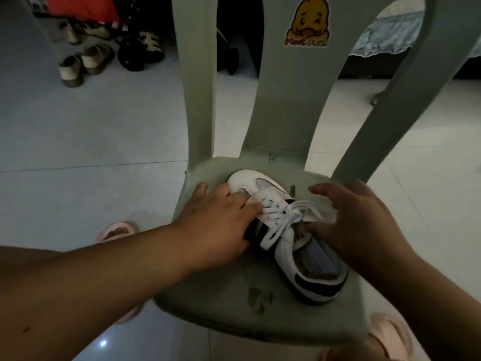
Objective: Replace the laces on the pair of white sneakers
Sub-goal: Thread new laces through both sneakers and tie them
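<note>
A pink slipper [390, 337] shows at the bottom edge on the right and another [114, 230] just left of the chair, both on the pale tiled floor [91, 139]. On the green plastic chair seat [221, 295] lies 1 white sneaker [283, 254] with a dark heel patch, heel toward the person and toe toward the chair back, between the 2 hands. The left hand [216, 217] lies flat against the sneaker's left side, fingers straight and reaching onto the white laces [281, 214], which are tied in a bow. The right hand [359, 220] is on the other side, fingers spread and loose above the seat, thumb touching the tongue beside the bow; it grips nothing. The sneaker's opening shows a grey-blue insole; the tongue label is too blurred to read. On the chair back is a yellow duck sticker [308, 22] whose red lettering cannot be read. Farther off, tan shoes [86, 63] stand beside a black wheel [130, 57], and a blue frilled cloth [390, 35] hangs at the right.
</note>
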Tool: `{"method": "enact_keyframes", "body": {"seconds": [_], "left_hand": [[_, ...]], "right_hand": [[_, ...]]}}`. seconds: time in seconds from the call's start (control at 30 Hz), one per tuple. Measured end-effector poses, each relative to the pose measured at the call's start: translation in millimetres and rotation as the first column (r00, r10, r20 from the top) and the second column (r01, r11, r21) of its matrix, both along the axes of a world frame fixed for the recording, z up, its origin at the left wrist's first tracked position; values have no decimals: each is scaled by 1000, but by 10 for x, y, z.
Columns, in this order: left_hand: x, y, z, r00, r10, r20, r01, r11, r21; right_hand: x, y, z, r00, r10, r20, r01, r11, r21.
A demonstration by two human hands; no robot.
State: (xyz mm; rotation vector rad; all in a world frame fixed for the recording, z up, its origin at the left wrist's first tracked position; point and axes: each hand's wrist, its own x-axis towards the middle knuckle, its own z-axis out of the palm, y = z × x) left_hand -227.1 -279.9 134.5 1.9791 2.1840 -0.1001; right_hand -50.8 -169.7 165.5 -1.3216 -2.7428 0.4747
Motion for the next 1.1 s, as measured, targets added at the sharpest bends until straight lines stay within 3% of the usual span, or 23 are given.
{"method": "enact_keyframes", "body": {"seconds": [0.07, 0.17, 0.37, 0.53, 0.6, 0.7, 0.8, 0.9, 1.1], "left_hand": [[11, 37, -12, 1000, 13, 25, -14, 999, 52], [22, 83, -38, 998, 28, 49, -32, 996, 82], [76, 85, -35, 998, 36, 46, -41, 992, 123], [78, -59, 118, 999, -13, 34, 8, 991, 136], [58, -85, 82, 995, 11, 102, -23, 992, 125], [24, -110, -113, 943, 86, 321, -89, 996, -4], [43, -117, -248, 921, 102, 377, -95, 995, -39], [76, -120, -290, 941, 83, 329, -100, 994, 35], [88, -179, -297, 934, 98, 344, -133, 988, 78]], "right_hand": [[-20, -94, 117, 1000, 29, 10, -28, 999, -22], [-118, -304, 99, 997, 68, 33, -60, 979, -195], [-167, -253, -70, 995, 57, -84, -74, 972, -221], [-68, -112, 119, 968, 247, 51, -221, 929, -298], [-65, -112, 165, 949, 308, 75, -265, 901, -345], [-74, -117, 157, 988, 151, -37, -155, 928, -338], [-96, -137, 147, 990, -132, -41, 113, 942, -316], [-176, -221, 102, 982, -112, 149, 148, 955, -257], [-303, -189, 111, 966, -203, 158, 248, 901, -356]]}}
